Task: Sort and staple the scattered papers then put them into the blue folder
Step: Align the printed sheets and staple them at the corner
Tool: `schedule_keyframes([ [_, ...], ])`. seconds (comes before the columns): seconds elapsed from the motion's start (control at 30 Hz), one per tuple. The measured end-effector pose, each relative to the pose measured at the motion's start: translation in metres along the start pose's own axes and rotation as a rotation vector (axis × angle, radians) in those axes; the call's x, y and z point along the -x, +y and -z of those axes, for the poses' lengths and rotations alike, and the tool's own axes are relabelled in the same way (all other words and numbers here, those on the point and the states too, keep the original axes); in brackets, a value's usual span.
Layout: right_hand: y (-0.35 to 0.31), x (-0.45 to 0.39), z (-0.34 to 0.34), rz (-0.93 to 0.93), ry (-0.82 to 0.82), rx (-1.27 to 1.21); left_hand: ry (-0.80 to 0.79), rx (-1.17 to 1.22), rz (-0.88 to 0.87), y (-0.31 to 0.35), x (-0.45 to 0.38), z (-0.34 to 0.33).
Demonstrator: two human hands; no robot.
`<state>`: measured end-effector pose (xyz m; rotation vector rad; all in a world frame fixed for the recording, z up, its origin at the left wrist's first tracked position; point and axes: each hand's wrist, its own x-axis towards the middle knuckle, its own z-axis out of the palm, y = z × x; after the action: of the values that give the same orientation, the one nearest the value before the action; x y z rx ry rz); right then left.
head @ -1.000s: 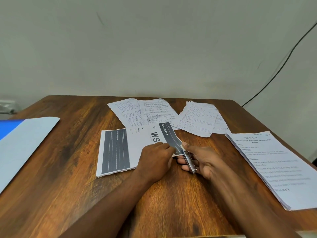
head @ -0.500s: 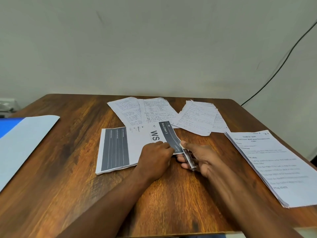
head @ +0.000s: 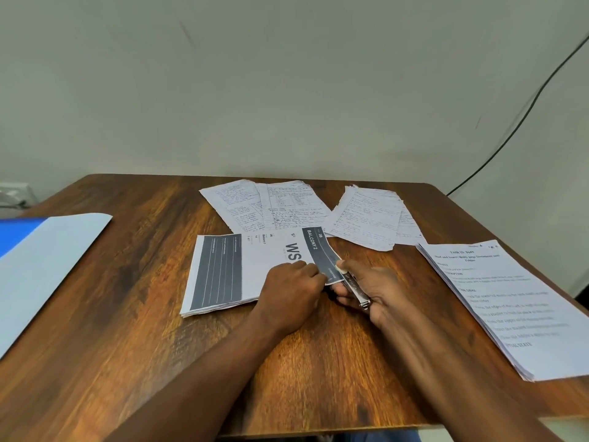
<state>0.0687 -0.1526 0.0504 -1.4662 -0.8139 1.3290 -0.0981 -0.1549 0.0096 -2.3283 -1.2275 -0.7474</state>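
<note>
Hands meet at the near right corner of the printed stack, mid-table: left hand curled, pinning it; right hand clamped round the stapler. Sheets look light, floppy, slippery; best held square at that corner.

The blue folder is running off the left edge; the stapler is lying mostly hidden inside the right hand

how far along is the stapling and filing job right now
Done: the ticket stack and typed stack look squared. In hand: the left hand steadies the ticket stack while the right hand works the stapler at its corner. Left: handwritten sheets lie scattered; the blue folder holds nothing visible.
</note>
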Motion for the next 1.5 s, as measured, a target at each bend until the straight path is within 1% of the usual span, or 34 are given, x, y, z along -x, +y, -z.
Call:
schedule_keyframes([
  [0.1,-0.003,0.003,0.003,-0.013,-0.053,0.028,-0.004,-0.011,0.019,-0.001,0.0,-0.001],
  [0.23,-0.005,0.006,0.017,-0.072,-0.157,0.137,-0.023,-0.028,0.031,-0.001,0.001,-0.002],
  [0.33,-0.007,0.008,0.027,-0.068,-0.159,0.195,-0.024,-0.036,0.029,-0.001,0.0,-0.002],
  [0.43,-0.011,0.008,0.038,0.003,-0.057,0.302,-0.023,-0.044,0.025,-0.001,0.0,-0.003],
  [0.47,-0.012,0.006,0.042,0.067,-0.003,0.405,-0.023,-0.042,0.028,-0.002,0.0,-0.004],
  [0.53,-0.012,-0.001,0.053,0.248,0.117,0.738,-0.021,-0.038,0.032,-0.002,0.0,-0.005],
  [0.6,-0.009,-0.01,0.063,0.371,0.247,1.021,-0.026,-0.039,0.034,-0.002,0.0,-0.006],
  [0.7,-0.006,-0.02,0.071,0.45,0.413,1.182,-0.028,-0.034,0.035,-0.003,0.0,-0.006],
  [0.8,0.0,-0.031,0.08,0.526,0.496,1.215,-0.017,-0.033,0.032,-0.002,0.001,-0.005],
  [0.9,0.003,-0.042,0.087,0.538,0.564,1.242,-0.009,-0.027,0.03,-0.002,0.001,-0.004],
  [1.03,0.005,-0.046,0.088,0.52,0.576,1.196,-0.01,-0.023,0.029,-0.003,0.001,-0.005],
  [1.23,0.005,-0.036,0.082,0.524,0.616,1.277,-0.015,-0.028,0.02,-0.003,0.001,-0.005],
  [1.3,0.006,-0.03,0.078,0.577,0.611,1.307,-0.019,-0.034,0.019,-0.003,0.001,-0.006],
  [1.4,0.006,-0.015,0.07,0.687,0.548,1.277,-0.018,-0.035,0.02,-0.002,0.001,-0.008],
  [1.5,0.002,0.006,0.056,0.695,0.464,1.232,-0.005,-0.044,0.026,-0.002,0.001,-0.007],
])
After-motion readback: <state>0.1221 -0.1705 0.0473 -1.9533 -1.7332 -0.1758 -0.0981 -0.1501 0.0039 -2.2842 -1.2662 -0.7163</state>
